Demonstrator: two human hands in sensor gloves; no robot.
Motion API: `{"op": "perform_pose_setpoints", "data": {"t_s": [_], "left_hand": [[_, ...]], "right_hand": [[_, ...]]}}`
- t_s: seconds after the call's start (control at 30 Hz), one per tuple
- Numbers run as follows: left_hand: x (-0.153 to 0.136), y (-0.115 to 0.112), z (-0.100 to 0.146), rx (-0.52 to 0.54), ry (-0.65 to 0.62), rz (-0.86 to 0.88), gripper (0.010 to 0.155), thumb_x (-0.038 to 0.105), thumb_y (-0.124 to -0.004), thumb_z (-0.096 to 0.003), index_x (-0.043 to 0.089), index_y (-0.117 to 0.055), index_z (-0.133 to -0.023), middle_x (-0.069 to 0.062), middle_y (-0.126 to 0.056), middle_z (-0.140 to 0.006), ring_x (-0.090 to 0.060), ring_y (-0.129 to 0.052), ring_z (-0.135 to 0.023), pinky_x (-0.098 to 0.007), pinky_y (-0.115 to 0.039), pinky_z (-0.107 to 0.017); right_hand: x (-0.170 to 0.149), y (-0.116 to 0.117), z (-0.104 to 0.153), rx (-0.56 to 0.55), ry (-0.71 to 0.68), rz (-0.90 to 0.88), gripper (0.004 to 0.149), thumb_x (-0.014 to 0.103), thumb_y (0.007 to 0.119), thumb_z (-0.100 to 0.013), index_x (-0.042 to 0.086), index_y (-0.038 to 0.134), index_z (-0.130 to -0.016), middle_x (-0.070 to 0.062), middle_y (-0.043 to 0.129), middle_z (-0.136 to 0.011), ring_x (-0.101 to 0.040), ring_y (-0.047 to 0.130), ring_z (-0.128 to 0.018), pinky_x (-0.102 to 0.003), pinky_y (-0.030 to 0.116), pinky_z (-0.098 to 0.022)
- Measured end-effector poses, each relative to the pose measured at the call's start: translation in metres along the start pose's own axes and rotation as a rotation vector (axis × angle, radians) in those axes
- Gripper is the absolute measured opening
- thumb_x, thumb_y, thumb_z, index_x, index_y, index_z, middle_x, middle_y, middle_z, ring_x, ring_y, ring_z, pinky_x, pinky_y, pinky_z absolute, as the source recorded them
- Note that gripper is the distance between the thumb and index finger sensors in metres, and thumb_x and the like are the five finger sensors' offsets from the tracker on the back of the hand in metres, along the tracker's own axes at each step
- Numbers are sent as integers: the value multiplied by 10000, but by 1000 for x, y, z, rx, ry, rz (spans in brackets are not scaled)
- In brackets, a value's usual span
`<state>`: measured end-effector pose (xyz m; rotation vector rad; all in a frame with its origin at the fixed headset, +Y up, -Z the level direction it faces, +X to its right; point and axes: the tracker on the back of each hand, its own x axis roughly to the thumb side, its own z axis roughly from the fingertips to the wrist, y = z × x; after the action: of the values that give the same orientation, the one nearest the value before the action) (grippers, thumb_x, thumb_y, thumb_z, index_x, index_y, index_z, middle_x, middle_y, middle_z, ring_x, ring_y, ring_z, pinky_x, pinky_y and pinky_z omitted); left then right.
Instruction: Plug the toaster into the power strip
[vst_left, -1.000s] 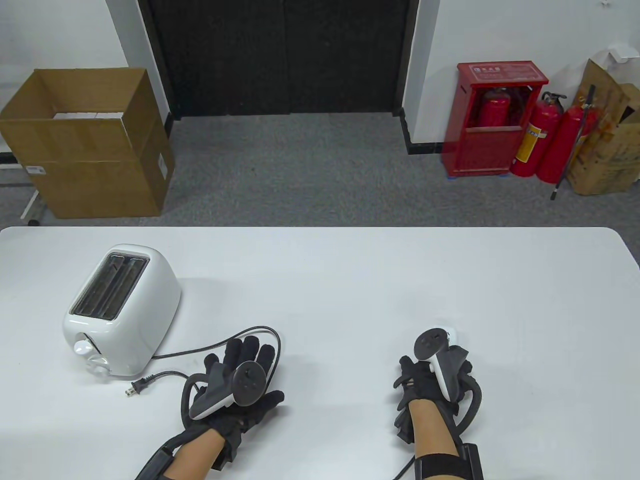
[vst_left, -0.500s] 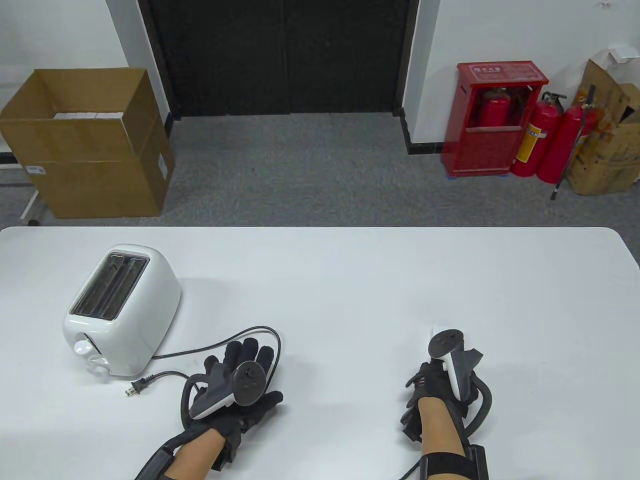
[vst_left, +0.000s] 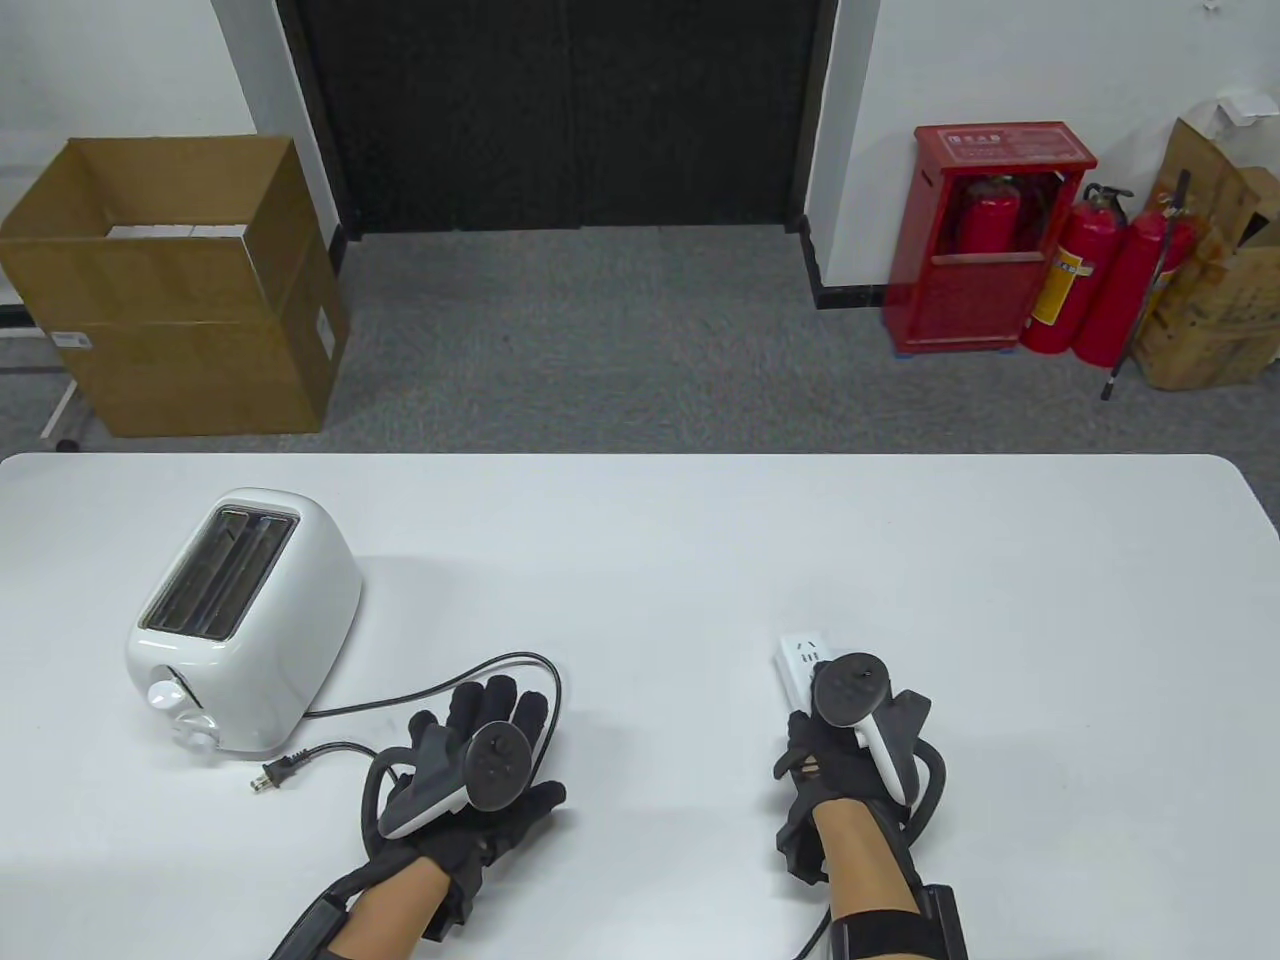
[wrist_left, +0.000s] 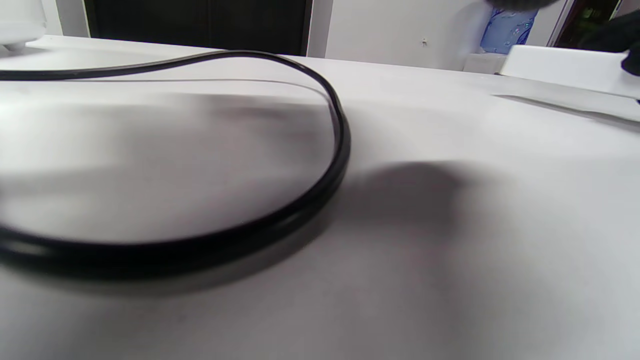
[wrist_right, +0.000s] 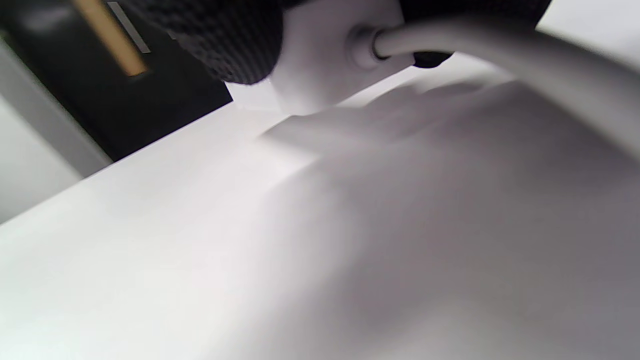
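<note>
A white toaster stands at the table's left. Its black cord loops to the right and ends in a loose plug lying on the table near the toaster's front. My left hand rests flat and open on the table over the cord loop, right of the plug. The cord also shows in the left wrist view. My right hand grips a white power strip, whose far end sticks out past the tracker. In the right wrist view gloved fingers hold the strip's cable end.
The white table stretches wide behind both hands. The strip's white cable runs back toward my right wrist. A cardboard box and red fire extinguishers stand on the floor beyond the table.
My right hand has moved left with the power strip, and the strip's end now shows left of the tracker. The left hand, cord and plug have not moved.
</note>
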<state>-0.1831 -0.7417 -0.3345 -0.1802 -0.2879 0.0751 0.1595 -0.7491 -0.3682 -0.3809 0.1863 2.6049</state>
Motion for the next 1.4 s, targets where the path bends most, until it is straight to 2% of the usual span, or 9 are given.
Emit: {"op": "perform_pose_setpoints", "data": {"t_s": [0.17, 0.37, 0.67, 0.97, 1.07, 1.2, 1.27, 1.4], "left_hand": [[-1, -1, 0, 1, 0, 1, 872, 694, -574, -446, 333, -154, -1120, -63, -148, -1222, -419, -175, -1143, -747, -240, -670], [-1, 0, 0, 8, 0, 4, 871, 695, -574, -445, 337, -155, -1119, -57, -149, -1224, -418, -175, -1144, -749, -234, -667], [-1, 3, 1, 20, 1, 14, 871, 696, -575, -445, 339, -154, -1120, -55, -146, -1225, -415, -172, -1147, -748, -231, -670], [-3, 5, 1, 23, 8, 17, 871, 695, -577, -444, 340, -159, -1121, -53, -154, -1226, -412, -181, -1151, -746, -240, -678], [-10, 17, 2, 54, 36, 5, 852, 676, -600, -450, 343, -198, -1123, -44, -222, -1234, -396, -261, -1167, -740, -279, -702], [-34, 44, 1, 131, 175, -20, 767, 571, -672, -484, 335, -324, -1126, -35, -430, -1222, -370, -512, -1151, -685, -471, -744], [-50, 50, -1, 102, 255, -21, 726, 504, -697, -499, 320, -376, -1124, -53, -456, -1213, -385, -543, -1134, -679, -495, -741], [-80, 45, -6, 24, 374, -277, 623, 375, -757, -505, 313, -548, -1088, -36, -622, -1164, -355, -723, -1064, -606, -616, -725]], "right_hand": [[30, 13, 10, 33, -166, 25, 668, 392, 753, -448, 268, 465, -1039, -198, 568, -1057, -481, 697, -827, -614, 652, -555], [61, 39, 21, 116, -312, 154, 665, 419, 736, -452, 274, 461, -1040, -174, 582, -1060, -457, 729, -823, -588, 687, -554], [81, 60, 32, 184, -394, 268, 651, 440, 729, -458, 273, 476, -1035, -151, 596, -1063, -428, 756, -828, -568, 709, -561], [94, 72, 38, 255, -442, 320, 622, 434, 738, -459, 335, 507, -1028, -117, 614, -1083, -414, 762, -852, -584, 697, -574], [95, 72, 38, 255, -439, 308, 611, 425, 745, -455, 346, 532, -1023, -116, 624, -1082, -420, 771, -847, -588, 702, -567], [94, 72, 35, 268, -427, 281, 599, 410, 755, -451, 361, 555, -1014, -112, 633, -1081, -427, 771, -846, -590, 702, -565], [94, 72, 34, 274, -421, 269, 596, 399, 761, -449, 362, 563, -1010, -108, 637, -1082, -431, 771, -844, -594, 699, -564], [95, 72, 34, 279, -419, 266, 596, 393, 760, -451, 361, 559, -1011, -101, 634, -1085, -433, 765, -845, -595, 694, -566]]}}
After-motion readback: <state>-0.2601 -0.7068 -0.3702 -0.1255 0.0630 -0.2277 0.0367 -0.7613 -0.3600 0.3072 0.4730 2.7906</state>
